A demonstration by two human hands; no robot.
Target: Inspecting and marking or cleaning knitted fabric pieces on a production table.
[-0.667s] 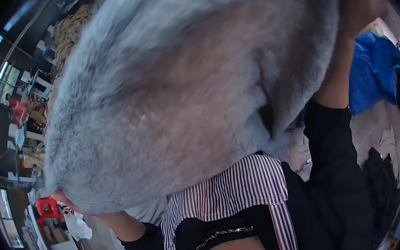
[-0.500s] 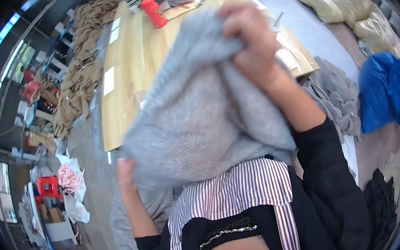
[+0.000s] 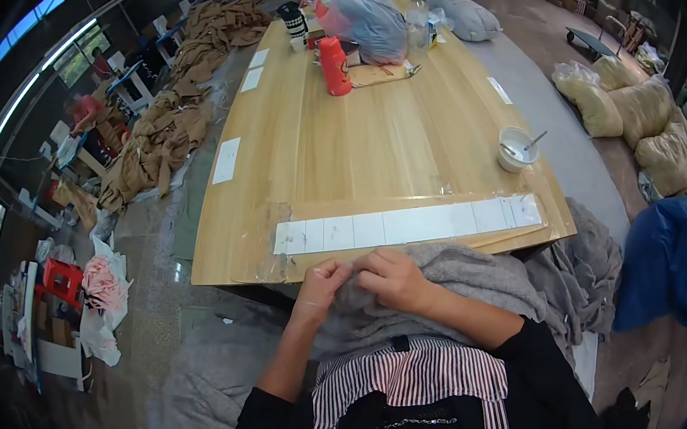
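Observation:
A soft grey knit garment [image 3: 470,275] lies bunched over the near edge of the wooden table and hangs down in front of my striped apron [image 3: 411,372]. My right hand [image 3: 392,279] is closed on the garment's left end, knuckles up. Close beside it, my left hand [image 3: 323,285] has thumb and fingers pinched together at the cloth's edge. What lies between those fingertips is too small to make out. Just beyond both hands, a white measuring strip [image 3: 388,228] is taped along the table.
The wooden table [image 3: 366,150] carries a bowl with a spoon [image 3: 518,149], a red bottle [image 3: 334,66], a clear bottle [image 3: 416,23] and plastic bags [image 3: 368,22]. Grey cloth [image 3: 584,254] is heaped at right, near a blue bag [image 3: 665,266]. Brown garments [image 3: 161,131] are piled left.
The grey garment, held up and spread between both hands before, has come down to the table's near edge. My hands have moved together, and the tabletop shows again.

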